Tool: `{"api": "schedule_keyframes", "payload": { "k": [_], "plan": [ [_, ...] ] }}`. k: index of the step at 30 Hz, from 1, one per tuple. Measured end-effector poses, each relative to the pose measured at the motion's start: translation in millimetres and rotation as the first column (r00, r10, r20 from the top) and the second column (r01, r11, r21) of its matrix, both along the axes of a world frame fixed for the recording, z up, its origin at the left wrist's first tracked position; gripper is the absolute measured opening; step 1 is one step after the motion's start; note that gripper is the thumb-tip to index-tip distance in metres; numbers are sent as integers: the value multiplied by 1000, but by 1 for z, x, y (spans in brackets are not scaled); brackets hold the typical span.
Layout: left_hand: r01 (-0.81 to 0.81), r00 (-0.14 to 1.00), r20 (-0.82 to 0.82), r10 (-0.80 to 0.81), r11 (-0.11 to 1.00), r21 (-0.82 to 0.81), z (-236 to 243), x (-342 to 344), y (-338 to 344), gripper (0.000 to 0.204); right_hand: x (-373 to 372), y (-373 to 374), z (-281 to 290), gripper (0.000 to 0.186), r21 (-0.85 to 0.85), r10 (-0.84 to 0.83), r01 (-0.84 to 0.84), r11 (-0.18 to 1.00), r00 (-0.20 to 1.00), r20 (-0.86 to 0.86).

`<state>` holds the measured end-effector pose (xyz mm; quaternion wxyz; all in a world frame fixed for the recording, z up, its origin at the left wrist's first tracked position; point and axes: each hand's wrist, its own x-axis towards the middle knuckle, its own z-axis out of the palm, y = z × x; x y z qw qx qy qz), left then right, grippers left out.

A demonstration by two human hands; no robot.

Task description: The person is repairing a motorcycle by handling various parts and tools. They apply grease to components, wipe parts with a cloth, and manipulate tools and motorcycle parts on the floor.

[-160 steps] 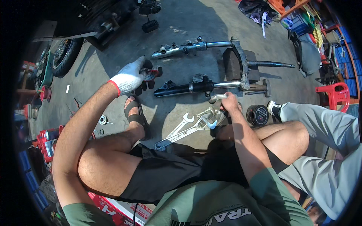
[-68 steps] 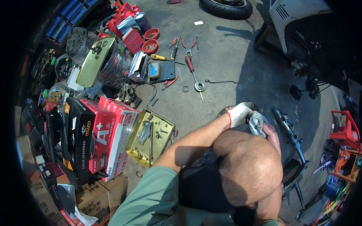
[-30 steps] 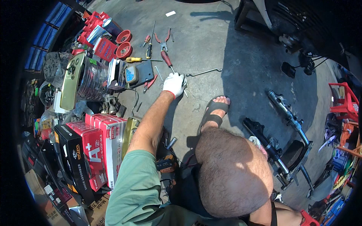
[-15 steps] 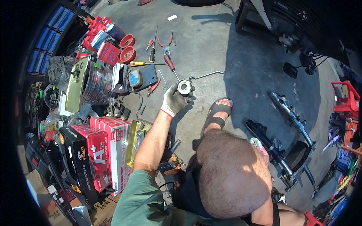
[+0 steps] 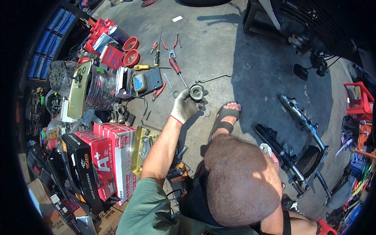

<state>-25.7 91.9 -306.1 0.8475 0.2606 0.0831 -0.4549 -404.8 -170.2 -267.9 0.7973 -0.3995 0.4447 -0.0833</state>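
My left hand (image 5: 186,105), in a pale work glove, grips a round metal ring-shaped part (image 5: 197,92) like a bearing, its open face tilted up. Past it lies a red-handled screwdriver (image 5: 175,65) whose shaft points toward the ring. A double-ended spanner (image 5: 214,78) lies just beyond on the concrete. Beside the glove, a small ring (image 5: 175,94) rests on the floor. My right hand (image 5: 275,159) is mostly hidden behind my bare knee; a pinkish edge shows, closed against a crumpled whitish cloth (image 5: 265,148).
Pliers (image 5: 171,49), more screwdrivers and red-handled cutters (image 5: 159,91) lie on the floor ahead. Boxes (image 5: 121,156), a yellow tray (image 5: 141,152) and a cordless drill (image 5: 178,172) crowd the left. Fork legs (image 5: 301,117) lie at right, my sandalled foot (image 5: 227,117) in the middle.
My left hand has shifted slightly right with the ring part and turned it, so more of its inside shows. The right hand stays put behind the knee.
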Motion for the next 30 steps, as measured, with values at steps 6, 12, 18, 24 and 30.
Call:
{"api": "schedule_keyframes", "payload": {
  "k": [6,12,18,24,30],
  "plan": [
    [56,998,19,-55,997,-62,11,-8,-11,52,20,-10,0,39,-195,100,-103,975,995,-27],
    [162,987,18,-161,982,-102,36,-23,-58,54,124,-16,88,25,-799,321,-384,463,913,-252],
    [243,969,-15,-247,961,-131,70,-36,-105,51,185,-18,123,30,-944,441,-312,-109,835,-328],
    [315,949,14,-316,939,-141,67,-41,-121,54,200,-19,137,40,-884,448,-328,-332,770,-454],
    [291,957,-37,-289,954,72,98,-57,-142,39,208,-27,130,42,-758,373,-337,-558,714,-592]
  ]
}}
